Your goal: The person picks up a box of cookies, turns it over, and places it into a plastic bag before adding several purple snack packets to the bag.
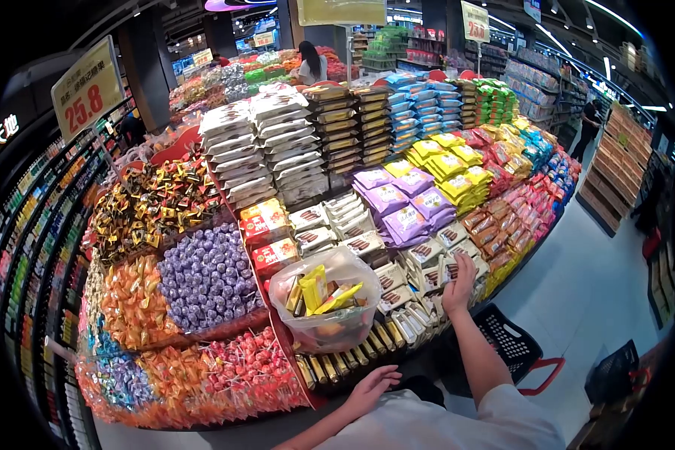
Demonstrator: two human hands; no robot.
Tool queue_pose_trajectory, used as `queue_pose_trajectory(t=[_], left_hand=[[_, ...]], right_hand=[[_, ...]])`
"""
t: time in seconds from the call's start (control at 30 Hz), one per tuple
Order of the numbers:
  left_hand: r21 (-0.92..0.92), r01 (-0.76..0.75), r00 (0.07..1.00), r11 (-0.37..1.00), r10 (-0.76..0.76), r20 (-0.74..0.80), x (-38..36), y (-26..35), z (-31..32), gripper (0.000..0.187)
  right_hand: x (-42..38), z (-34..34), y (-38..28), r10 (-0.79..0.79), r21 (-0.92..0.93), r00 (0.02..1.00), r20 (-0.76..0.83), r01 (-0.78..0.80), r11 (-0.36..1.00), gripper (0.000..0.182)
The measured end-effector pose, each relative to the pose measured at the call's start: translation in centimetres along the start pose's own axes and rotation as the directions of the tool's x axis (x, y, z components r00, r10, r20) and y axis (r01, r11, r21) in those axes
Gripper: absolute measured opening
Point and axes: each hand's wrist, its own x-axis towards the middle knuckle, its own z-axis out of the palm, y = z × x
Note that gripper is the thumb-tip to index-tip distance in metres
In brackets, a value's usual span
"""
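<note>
My right hand (461,285) reaches over the display, its fingers stretched out upon or just above the white snack packets (425,250) with brown pictures. Whether it touches them is hard to tell. My left hand (375,388) hangs low in front of the stand, fingers loosely extended and nothing in them. Nearest to it are rows of gold-and-dark wrapped bars (343,363). A clear plastic bag (326,330) rests on the display, its mouth open, with yellow and other small packets (319,292) inside. Purple packets (406,206) lie in a pile behind the white ones.
Lollipops in purple wrappers (206,270) and red ones (251,364) fill bins to the left. White packets (240,150) stand in tall stacks behind. A black basket (506,341) with a red handle is beside me at right. Two people are farther off.
</note>
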Motion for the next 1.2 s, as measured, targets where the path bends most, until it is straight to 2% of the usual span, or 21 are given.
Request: queue_pose_trajectory(t=[0.23, 0.5, 0.63, 0.73, 0.77, 0.8, 0.87, 0.93, 1.0, 1.03, 1.1, 1.13, 1.2], left_hand=[[-0.023, 0.018, 1.0, 1.0, -0.018, -0.003, 0.4, 0.7, 0.4, 0.044], [-0.017, 0.022, 0.999, 1.0, -0.023, -0.044, -0.1, 1.5, 0.1, 0.043], [-0.01, 0.016, 0.998, 1.0, -0.017, -0.065, -0.7, 1.5, -0.5, 0.043], [-0.015, 0.026, 0.997, 1.0, -0.027, -0.077, -1.3, 1.6, -0.8, 0.043], [-0.019, 0.012, 0.997, 1.0, -0.013, -0.075, -1.5, 1.4, -1.0, 0.043], [-0.023, -0.002, 0.997, 1.0, 0.001, -0.072, -1.6, 1.2, -1.0, 0.043], [-0.019, 0.01, 0.997, 1.0, -0.011, -0.082, -1.8, 1.2, -1.0, 0.043], [-0.018, 0.022, 0.995, 1.0, -0.024, -0.094, -1.6, 1.4, -1.1, 0.043], [0.005, 0.0, 0.991, 1.0, 0.0, -0.133, -1.8, 1.3, -0.9, 0.044], [0.002, 0.008, 0.991, 1.0, -0.008, -0.135, -1.9, 1.2, -0.9, 0.044], [0.011, -0.017, 0.99, 1.0, 0.018, -0.137, -1.9, 1.5, -0.7, 0.044], [0.006, -0.009, 0.99, 1.0, 0.01, -0.138, -1.9, 1.5, -0.7, 0.044], [-0.003, -0.028, 0.991, 1.0, 0.028, -0.128, -1.7, 1.2, -0.7, 0.043]], right_hand=[[0.5, -1.1, 0.0, 0.009, 0.063, 0.996, -0.088, -0.003, 0.998, 0.064], [0.5, -1.4, 1.6, 0.068, 0.016, 0.97, -0.235, -0.066, 0.998, 0.059], [3.2, -2.2, 3.8, 0.072, -0.004, 0.966, -0.248, -0.075, 0.997, 0.058], [5.7, -2.9, 5.5, 0.054, -0.154, 0.998, 0.022, -0.05, 0.987, 0.059], [6.2, -2.8, 6.6, 0.026, -0.265, 0.988, 0.149, 0.015, 0.964, 0.062], [6.3, -2.7, 7.7, 0.029, -0.266, 0.989, 0.144, 0.01, 0.964, 0.062], [6.7, -2.4, 8.6, 0.137, -0.329, 0.899, 0.416, 0.009, 0.944, 0.065], [6.6, -2.7, 8.3, 0.168, -0.288, 0.895, 0.413, -0.047, 0.956, 0.064], [5.8, -3.0, 7.9, 0.142, -0.184, 0.945, 0.294, -0.09, 0.979, 0.06], [4.9, -3.2, 7.6, 0.148, -0.185, 0.943, 0.3, -0.094, 0.978, 0.06], [2.6, -3.9, 6.6, 0.197, -0.018, 0.974, 0.11, -0.196, 0.98, 0.057], [1.0, -4.3, 5.8, 0.202, -0.022, 0.973, 0.116, -0.201, 0.979, 0.057], [-2.6, -5.3, 3.3, 0.376, 0.011, 0.925, 0.042, -0.377, 0.926, 0.055]])
